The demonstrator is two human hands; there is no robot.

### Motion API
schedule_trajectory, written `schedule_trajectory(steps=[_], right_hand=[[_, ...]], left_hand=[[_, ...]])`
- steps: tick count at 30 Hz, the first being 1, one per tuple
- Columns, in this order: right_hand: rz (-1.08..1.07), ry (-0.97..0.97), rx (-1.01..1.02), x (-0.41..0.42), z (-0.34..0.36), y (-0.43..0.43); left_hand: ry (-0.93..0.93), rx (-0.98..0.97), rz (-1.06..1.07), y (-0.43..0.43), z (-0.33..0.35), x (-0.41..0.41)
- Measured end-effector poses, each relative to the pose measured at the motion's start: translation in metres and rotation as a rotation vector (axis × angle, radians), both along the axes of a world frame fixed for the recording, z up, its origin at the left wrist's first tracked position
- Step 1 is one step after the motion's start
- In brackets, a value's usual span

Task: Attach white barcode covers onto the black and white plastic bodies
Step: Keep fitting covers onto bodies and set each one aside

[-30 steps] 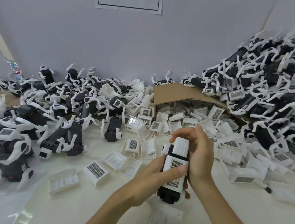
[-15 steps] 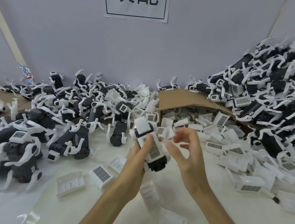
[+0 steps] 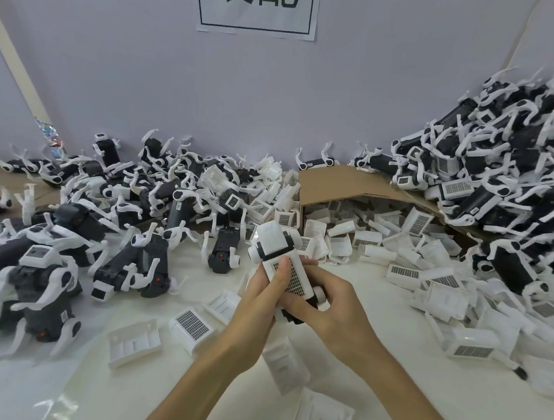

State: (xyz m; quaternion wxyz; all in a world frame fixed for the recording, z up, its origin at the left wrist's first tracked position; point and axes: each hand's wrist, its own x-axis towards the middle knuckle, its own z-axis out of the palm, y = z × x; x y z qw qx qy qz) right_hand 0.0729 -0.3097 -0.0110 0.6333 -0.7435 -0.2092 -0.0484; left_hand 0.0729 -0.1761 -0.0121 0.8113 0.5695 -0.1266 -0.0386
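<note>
The left grip (image 3: 259,294) was curled round the black and white plastic body (image 3: 274,242), its thumb pressed flat on the white barcode cover (image 3: 293,280) lying along the body's upper face. The right grip (image 3: 324,309) was wrapped round the body's lower end from the opposite side. The body hung tilted above the white tabletop (image 3: 421,380), its top end pointing away from both grips.

The likeliest trouble was a cover seated only in part. With the thumb bearing on one side, the far edge could ride up, leaving the cover skewed or free to pop off later. Harder pressure on a misaligned cover might bend or snap a clip. The smooth plastic could also twist between the two grips and slip. The loose white plastic covers (image 3: 286,366) lying just below the forearms might be swept aside or pushed off the near edge.

Whether the cover had clicked home could not be told, as the thumb hid part of the seam. The right grip swallowed the body's lower end, and its fingertips were out of sight behind it. Beyond the grips, the brown cardboard box (image 3: 353,186) was half buried in covers. The tall heap of black and white bodies (image 3: 503,181) to the right of the grips ran off the frame. The white printed wall sign (image 3: 257,6) was cut off at the top.
</note>
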Motion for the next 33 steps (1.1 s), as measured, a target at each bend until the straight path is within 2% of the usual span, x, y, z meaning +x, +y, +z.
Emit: schedule_trajectory(steps=[8, 10, 12, 14, 16, 18, 19, 22, 23, 28, 33], right_hand=[[-0.074, -0.124, 0.010, -0.002, -0.007, 0.005], [-0.203, -0.273, -0.044, -0.002, -0.005, 0.005], [-0.378, -0.452, -0.204, 0.000, -0.002, 0.002], [-0.455, -0.510, -0.268, 0.001, -0.002, -0.001], [-0.465, -0.500, -0.218, 0.001, -0.001, -0.004], [-0.442, -0.476, -0.146, 0.003, 0.002, -0.010], [-0.397, -0.460, -0.134, 0.003, 0.004, -0.014], [-0.201, -0.395, -0.236, 0.008, 0.008, -0.026], [-0.177, -0.380, -0.286, 0.009, 0.006, -0.027], [-0.274, -0.447, -0.382, 0.008, 0.000, -0.024], [-0.288, -0.489, -0.416, 0.006, -0.002, -0.019]], left_hand=[[-0.004, -0.010, 0.066, -0.002, -0.001, 0.003], [-0.013, 0.007, 0.046, 0.002, 0.001, 0.004], [-0.054, 0.008, 0.030, 0.007, 0.002, 0.006], [-0.074, -0.018, 0.010, 0.010, 0.002, 0.007], [-0.089, 0.011, 0.051, 0.009, 0.001, 0.007], [-0.149, 0.141, 0.164, 0.007, 0.000, 0.008], [-0.222, 0.268, 0.232, 0.008, -0.001, 0.009], [-0.597, 0.848, 0.412, 0.010, -0.010, 0.013], [-0.671, 0.959, 0.435, 0.009, -0.013, 0.013], [-0.674, 0.977, 0.414, 0.012, -0.017, 0.018], [-0.650, 1.234, 0.333, 0.023, -0.019, 0.026]])
